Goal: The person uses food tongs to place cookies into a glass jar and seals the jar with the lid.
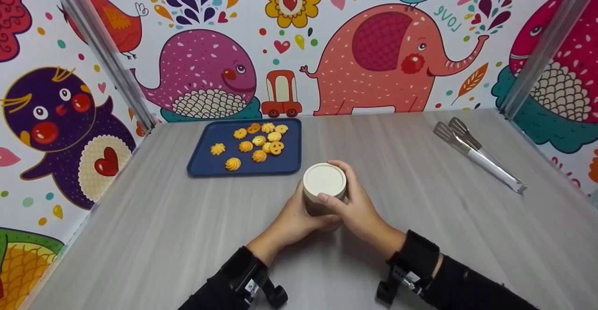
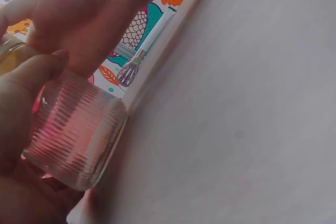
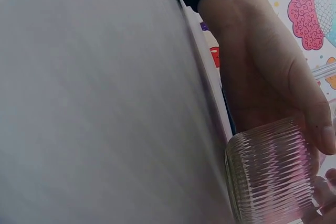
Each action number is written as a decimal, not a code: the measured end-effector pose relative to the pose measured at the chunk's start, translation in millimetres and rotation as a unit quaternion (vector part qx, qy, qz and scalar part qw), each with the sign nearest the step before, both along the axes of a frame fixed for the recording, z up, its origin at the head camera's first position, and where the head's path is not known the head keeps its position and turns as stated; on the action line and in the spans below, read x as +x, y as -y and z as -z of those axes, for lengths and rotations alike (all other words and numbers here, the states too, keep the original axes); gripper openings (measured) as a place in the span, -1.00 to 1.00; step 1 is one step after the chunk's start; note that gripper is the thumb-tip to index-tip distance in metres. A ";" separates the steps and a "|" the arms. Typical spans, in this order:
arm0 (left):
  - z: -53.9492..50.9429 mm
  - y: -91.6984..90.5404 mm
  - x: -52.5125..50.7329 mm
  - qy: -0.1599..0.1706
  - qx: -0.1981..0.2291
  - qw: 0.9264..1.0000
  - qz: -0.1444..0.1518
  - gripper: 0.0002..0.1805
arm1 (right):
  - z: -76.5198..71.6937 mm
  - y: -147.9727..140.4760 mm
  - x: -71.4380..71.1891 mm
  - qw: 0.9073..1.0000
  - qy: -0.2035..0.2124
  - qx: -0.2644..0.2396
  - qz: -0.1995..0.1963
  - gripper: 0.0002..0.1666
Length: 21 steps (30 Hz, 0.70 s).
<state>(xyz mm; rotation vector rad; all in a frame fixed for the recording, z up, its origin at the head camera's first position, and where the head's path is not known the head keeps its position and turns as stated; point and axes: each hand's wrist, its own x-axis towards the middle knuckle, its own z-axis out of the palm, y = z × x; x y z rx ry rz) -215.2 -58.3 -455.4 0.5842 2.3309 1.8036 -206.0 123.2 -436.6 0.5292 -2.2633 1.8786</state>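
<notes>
A clear ribbed glass jar (image 2: 79, 135) with a cream lid (image 1: 325, 179) is in front of me, near the middle of the table. My left hand (image 1: 297, 219) holds the jar's body, its thumb across the near side. My right hand (image 1: 359, 209) grips the lid, thumb on its near rim and fingers round the far right side. The right wrist view shows the jar's ribbed wall (image 3: 273, 174) close to the tabletop; whether its base touches I cannot tell. No contents are visible through the glass.
Behind the jar to the left lies a blue tray (image 1: 282, 166) bearing several cookies (image 1: 232, 163), some pretzel-shaped. Metal tongs (image 1: 486, 159) with slotted ends rest at the right. Printed panels (image 1: 289, 43) wall in the grey table (image 1: 154, 216) at the back and sides.
</notes>
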 end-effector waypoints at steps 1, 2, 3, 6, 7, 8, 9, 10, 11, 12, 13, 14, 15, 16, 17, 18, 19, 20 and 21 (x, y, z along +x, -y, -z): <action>0.1 0.1 -0.2 0.000 -0.001 1.000 0.000 0.28 | 0.1 -0.1 -0.1 1.000 -0.001 0.000 -0.001 -0.11; 0.0 0.1 -0.3 0.000 -0.002 1.000 0.000 0.29 | 0.4 -0.1 -0.1 1.000 -0.002 0.000 -0.001 -0.10; 0.0 0.2 -0.5 -0.001 -0.003 1.000 0.000 0.29 | 0.6 -0.2 -0.1 1.000 -0.003 0.000 -0.002 -0.09; 0.1 0.5 -1.1 -0.005 -0.009 1.000 0.000 0.27 | 1.4 -0.2 0.3 1.000 -0.002 0.000 -0.001 -0.03; 0.3 0.6 -1.2 -0.007 -0.010 1.000 0.000 0.27 | 1.6 -0.2 0.4 1.000 0.000 0.000 0.001 0.00; 0.2 0.6 -1.3 -0.008 -0.012 1.000 -0.001 0.26 | 1.8 0.0 0.6 1.000 0.002 -0.001 0.003 0.02; 0.1 0.5 -1.2 -0.009 -0.013 1.000 0.000 0.26 | 1.9 0.1 0.7 1.000 0.005 -0.001 0.006 0.03; 0.0 0.4 -1.1 -0.009 -0.013 1.000 0.000 0.25 | 1.9 0.3 0.7 1.000 0.007 -0.002 0.010 0.03; -0.3 0.3 -1.0 -0.009 -0.012 1.000 0.001 0.24 | 1.8 0.4 0.8 1.000 0.010 -0.003 0.014 0.02; -0.5 0.1 -0.8 -0.007 -0.011 1.000 0.001 0.24 | 1.3 0.5 1.3 1.000 0.011 -0.003 0.016 0.01; -0.5 -0.1 -0.7 -0.005 -0.009 1.000 0.002 0.24 | 1.1 0.6 1.2 1.000 0.014 -0.004 0.018 -0.02; -0.9 -0.2 -0.5 -0.004 -0.007 1.000 0.002 0.24 | 0.9 0.7 1.1 1.000 0.016 -0.005 0.020 -0.04; -1.0 -0.3 -0.3 -0.002 -0.003 1.000 0.004 0.25 | 0.6 0.8 1.1 1.000 0.017 -0.006 0.020 -0.06; -0.9 -0.3 -0.3 -0.001 0.000 1.000 0.005 0.25 | 0.3 0.9 1.0 1.000 0.019 -0.006 0.020 -0.07; -0.8 -0.2 -0.4 -0.001 0.003 1.000 0.006 0.25 | 0.1 1.0 1.1 1.000 0.021 -0.005 0.020 -0.08; -0.8 -0.1 -0.4 -0.001 0.005 1.000 0.006 0.25 | -0.1 1.1 1.0 1.000 0.021 -0.004 0.019 -0.08; -0.8 0.0 -0.4 -0.001 0.008 1.000 0.007 0.25 | 0.0 1.3 0.6 1.000 0.023 -0.003 0.019 -0.08; -1.0 0.1 -0.3 0.000 0.010 1.000 0.007 0.25 | -0.2 1.4 0.6 1.000 0.022 -0.002 0.018 -0.08; -1.0 0.2 -0.3 0.000 0.011 1.000 0.007 0.25 | -0.4 1.4 0.6 1.000 0.022 -0.002 0.016 -0.09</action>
